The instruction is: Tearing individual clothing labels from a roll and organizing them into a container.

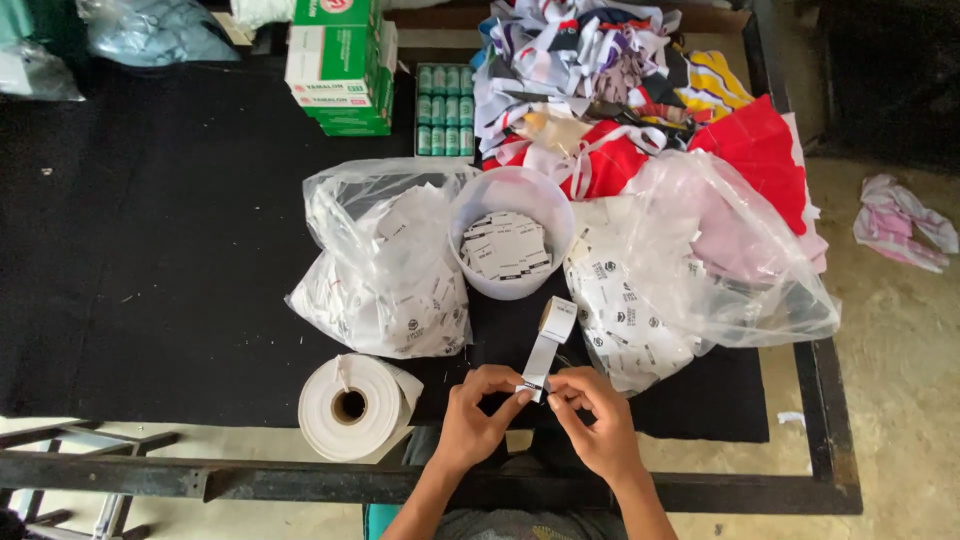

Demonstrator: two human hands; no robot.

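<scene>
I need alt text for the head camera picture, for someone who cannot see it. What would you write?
Seen from above, a left hand and a right hand pinch a white strip of labels between them over a black table. Beyond stand a tub of labels between two clear bags of labels, with a white roll at left and a cloth pile behind.

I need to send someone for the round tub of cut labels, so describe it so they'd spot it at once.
On the black table, look between the two clear plastic bags. The translucent white tub stands there, the only rigid round container, with small white labels inside.
</scene>
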